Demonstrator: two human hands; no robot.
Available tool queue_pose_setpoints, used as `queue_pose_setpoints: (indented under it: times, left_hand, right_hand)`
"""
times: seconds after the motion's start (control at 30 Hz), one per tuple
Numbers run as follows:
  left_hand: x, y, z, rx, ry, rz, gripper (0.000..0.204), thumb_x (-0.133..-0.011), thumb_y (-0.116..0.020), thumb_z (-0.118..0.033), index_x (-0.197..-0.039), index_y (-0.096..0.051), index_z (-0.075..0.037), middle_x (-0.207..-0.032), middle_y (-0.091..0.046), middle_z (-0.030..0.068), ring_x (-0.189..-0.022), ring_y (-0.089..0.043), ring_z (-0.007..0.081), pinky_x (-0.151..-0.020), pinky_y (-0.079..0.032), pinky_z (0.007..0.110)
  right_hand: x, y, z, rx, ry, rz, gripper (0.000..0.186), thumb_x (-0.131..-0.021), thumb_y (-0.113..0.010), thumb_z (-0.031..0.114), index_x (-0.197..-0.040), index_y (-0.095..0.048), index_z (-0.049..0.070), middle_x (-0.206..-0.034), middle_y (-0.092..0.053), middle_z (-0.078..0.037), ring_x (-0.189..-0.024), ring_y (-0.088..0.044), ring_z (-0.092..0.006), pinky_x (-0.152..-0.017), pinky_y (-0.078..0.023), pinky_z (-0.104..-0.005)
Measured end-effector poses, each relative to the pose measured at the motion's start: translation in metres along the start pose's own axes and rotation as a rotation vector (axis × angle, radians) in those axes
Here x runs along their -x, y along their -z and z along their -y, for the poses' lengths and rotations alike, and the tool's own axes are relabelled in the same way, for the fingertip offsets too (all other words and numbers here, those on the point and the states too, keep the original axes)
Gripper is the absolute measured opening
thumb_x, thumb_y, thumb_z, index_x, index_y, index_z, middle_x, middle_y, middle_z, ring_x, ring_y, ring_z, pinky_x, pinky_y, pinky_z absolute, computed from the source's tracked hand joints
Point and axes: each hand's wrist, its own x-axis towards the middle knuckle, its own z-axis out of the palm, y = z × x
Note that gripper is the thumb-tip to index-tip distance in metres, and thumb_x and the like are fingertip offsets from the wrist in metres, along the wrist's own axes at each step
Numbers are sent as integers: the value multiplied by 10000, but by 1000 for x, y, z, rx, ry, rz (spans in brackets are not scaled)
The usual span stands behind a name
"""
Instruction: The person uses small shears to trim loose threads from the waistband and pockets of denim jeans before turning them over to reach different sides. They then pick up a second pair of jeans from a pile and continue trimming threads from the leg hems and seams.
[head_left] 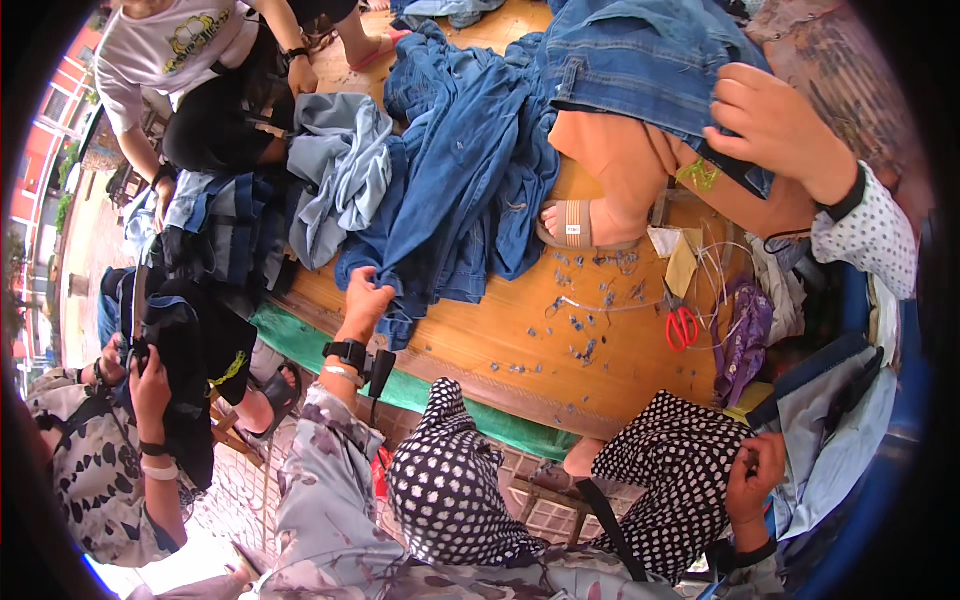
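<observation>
My left hand (364, 302), with a black watch on its wrist, is at the table's near edge. Its fingers bend over the hem of a pile of blue jeans (455, 180), thumb close to them; where they meet the denim is partly hidden. My right hand (757, 475) is by my right knee, against the black-and-white dotted trousers (665, 440). Its fingers are curled, and a small dark spot shows between them, too small to name. Red-handled scissors (682, 326) lie on the wooden table (480, 350), beyond my right hand.
Across the table, another person's hand (765, 125) rests on more jeans (650, 60). At left, a co-worker holds a long-bladed tool (139, 310); another sits behind grey-blue cloth (340, 160). Denim scraps (590, 330) litter the tabletop. Folded denim (835, 430) is at right.
</observation>
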Motion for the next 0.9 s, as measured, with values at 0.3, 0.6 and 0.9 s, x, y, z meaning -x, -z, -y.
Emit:
queue_pose_setpoints:
  times: [0.3,0.6,0.9]
  left_hand:
    - [115,34,-183,429,-240,506,188,-803,-548,-37,-977,-608,-1,-880,-624,-24,-788,-542,34,-746,-423,183]
    - [248,79,-256,383,-408,450,155,-751,-475,-22,-870,-569,9,-815,-579,-18,-742,-482,37,-688,-373,186]
    - [374,125,-263,567,-511,772,160,-782,-489,-26,-918,-554,29,-837,-560,47,-747,-494,89,-666,-381,227]
  right_hand:
    - [0,9,13,-150,50,-86,164,-644,-538,-69,-776,-534,28,-741,-481,-96,-582,-504,-202,-471,-396,-269]
    - [12,10,4,-177,61,-182,118,-667,-549,-12,-781,-548,18,-753,-526,-125,-638,-545,-288,-549,-430,-355]
    - [18,9,0,-135,89,-243,67,-712,-580,5,-762,-540,26,-734,-514,-116,-646,-530,-300,-559,-408,-360]
